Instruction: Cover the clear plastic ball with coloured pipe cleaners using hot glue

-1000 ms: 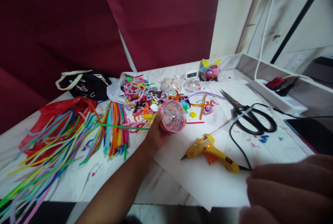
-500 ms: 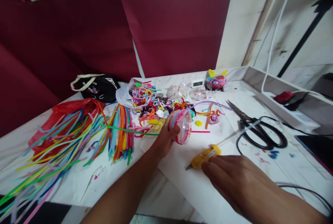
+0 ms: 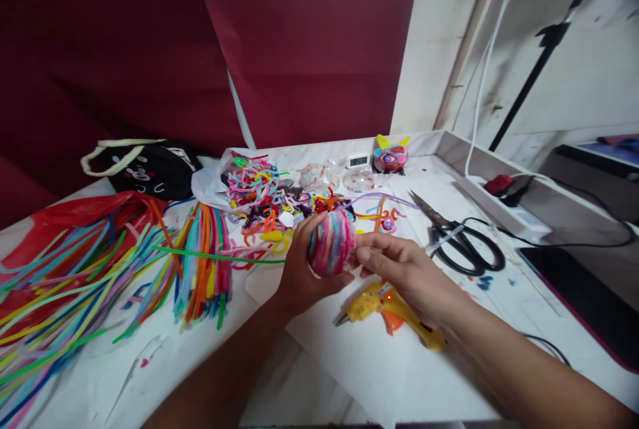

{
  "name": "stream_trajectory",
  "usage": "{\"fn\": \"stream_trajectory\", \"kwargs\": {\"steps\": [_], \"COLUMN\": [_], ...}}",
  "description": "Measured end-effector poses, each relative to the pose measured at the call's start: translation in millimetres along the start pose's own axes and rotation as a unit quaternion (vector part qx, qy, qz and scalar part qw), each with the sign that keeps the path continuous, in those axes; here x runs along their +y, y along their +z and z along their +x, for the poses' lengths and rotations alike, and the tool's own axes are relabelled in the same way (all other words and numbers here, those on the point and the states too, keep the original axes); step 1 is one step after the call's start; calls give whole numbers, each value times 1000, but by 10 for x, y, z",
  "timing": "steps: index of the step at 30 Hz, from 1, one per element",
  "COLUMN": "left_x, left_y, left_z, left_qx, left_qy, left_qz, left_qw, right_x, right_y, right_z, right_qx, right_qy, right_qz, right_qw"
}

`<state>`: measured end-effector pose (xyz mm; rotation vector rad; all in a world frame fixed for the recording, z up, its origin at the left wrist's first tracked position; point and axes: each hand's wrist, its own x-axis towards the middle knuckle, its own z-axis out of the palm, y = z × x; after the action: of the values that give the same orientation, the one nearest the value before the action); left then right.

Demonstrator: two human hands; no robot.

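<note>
My left hand (image 3: 302, 269) is wrapped around a round plastic shell covered in pink, blue and white pipe cleaners (image 3: 333, 244), its striped side facing me. My right hand (image 3: 394, 266) is at the right edge of this shell, thumb and fingers pinched together; what lies between the fingertips is hidden. Below the right hand a yellow glue gun (image 3: 367, 302) with an orange trigger lies on white paper (image 3: 349, 356), its nozzle pointing left and a small red light showing. A green pipe cleaner (image 3: 214, 255) runs leftward from behind my left hand.
Bundled pipe cleaners (image 3: 202, 269) and a loose spread of them (image 3: 64, 302) lie left. Behind are coloured scraps (image 3: 254, 183), clear plastic shells (image 3: 319, 177), a small digital clock (image 3: 357, 161) and a decorated ball (image 3: 392, 157). Black-handled scissors (image 3: 462, 239) and a power strip (image 3: 504, 206) are right.
My right hand has let go of the glue gun, which now lies on the paper, and has come to the shell. The shell has turned from its clear open side to its striped side.
</note>
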<state>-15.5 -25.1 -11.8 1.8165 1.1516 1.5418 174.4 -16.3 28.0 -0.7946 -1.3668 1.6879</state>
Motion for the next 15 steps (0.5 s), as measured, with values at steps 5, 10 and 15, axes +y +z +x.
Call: {"fn": "stream_trajectory", "kwargs": {"steps": [5,10,15], "left_x": [-56,-123,-128], "left_y": [13,4,13], "left_z": [14,-8,19], "left_qx": [-34,-72,-48], "left_qy": [104,45,-48], "left_qz": [88,50,-122], "left_qw": [990,995,990], "right_x": [88,119,84], "right_y": [37,36,-26], "right_z": [15,23,94], "right_qx": [6,32,61], "right_qy": [38,37,19], "right_qz": [111,159,217], "right_qw": [993,986,974]}}
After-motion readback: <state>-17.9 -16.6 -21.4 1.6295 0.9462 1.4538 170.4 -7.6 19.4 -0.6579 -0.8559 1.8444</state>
